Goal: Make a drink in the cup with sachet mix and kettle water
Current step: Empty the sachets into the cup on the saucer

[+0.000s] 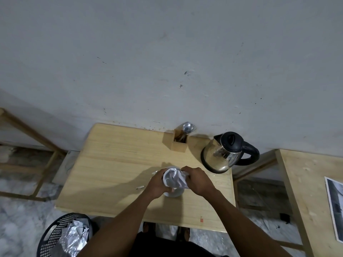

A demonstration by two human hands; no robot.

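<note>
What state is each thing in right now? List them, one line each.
sachet: crumpled, held over the cup by both hands
left hand: shut on sachet
right hand: shut on sachet
cup: upright, contents hidden
kettle: upright, lid shut
spoon holder: upright, cutlery inside
bin: holds crumpled foil

One kettle [225, 152], one cup [174, 192], one sachet [175, 178], two torn scraps [140, 187], one utensil holder [179, 142], one bin [65, 236].

Left hand [156, 183] and right hand [197, 180] gripping crumpled silver sachet [175, 178] over white cup [174, 192]; kettle [225, 152] near, upright.
</note>
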